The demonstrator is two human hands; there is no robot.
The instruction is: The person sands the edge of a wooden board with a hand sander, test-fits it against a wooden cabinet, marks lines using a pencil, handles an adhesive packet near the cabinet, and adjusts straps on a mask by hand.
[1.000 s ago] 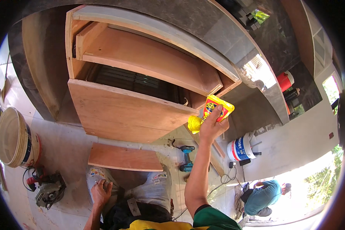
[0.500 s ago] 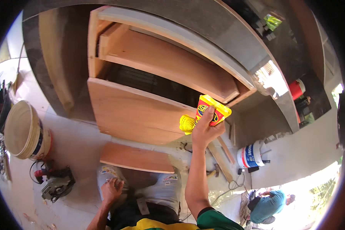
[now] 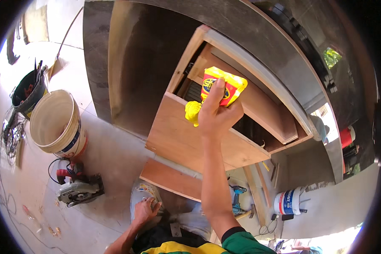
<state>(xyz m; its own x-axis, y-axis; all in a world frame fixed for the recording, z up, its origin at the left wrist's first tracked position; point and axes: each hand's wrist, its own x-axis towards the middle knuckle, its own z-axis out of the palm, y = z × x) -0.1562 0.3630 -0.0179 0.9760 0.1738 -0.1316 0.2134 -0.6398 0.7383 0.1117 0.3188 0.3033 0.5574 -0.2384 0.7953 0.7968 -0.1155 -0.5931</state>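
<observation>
My right hand [image 3: 218, 112] is raised over the cabinet, its thumb and fingers closed on a yellow and red packet [image 3: 232, 88]. One end of the packet is a crumpled yellow bunch [image 3: 192, 112] hanging beside the hand. My left hand [image 3: 146, 210] rests low over my knee with its fingers curled; anything inside is too small to make out. In front of me is a wooden cabinet frame with a drawer [image 3: 269, 108] set in its upper part and a plain wooden panel [image 3: 190, 131] below. A loose wooden board [image 3: 171, 178] lies across my knees.
On the left stand a large whitish bucket [image 3: 51, 146] and a black bucket [image 3: 40, 86] of tools, with a circular saw [image 3: 82, 190] nearby. To the right are a cordless drill [image 3: 238, 192], a hammer [image 3: 252, 211], wood strips [image 3: 254, 194] and a white-and-blue bucket [image 3: 288, 201].
The view has turned, so the cabinet and buckets sit farther right. My right hand has gone higher, in front of the drawer, still gripping the packet. The left hand stays by my knee.
</observation>
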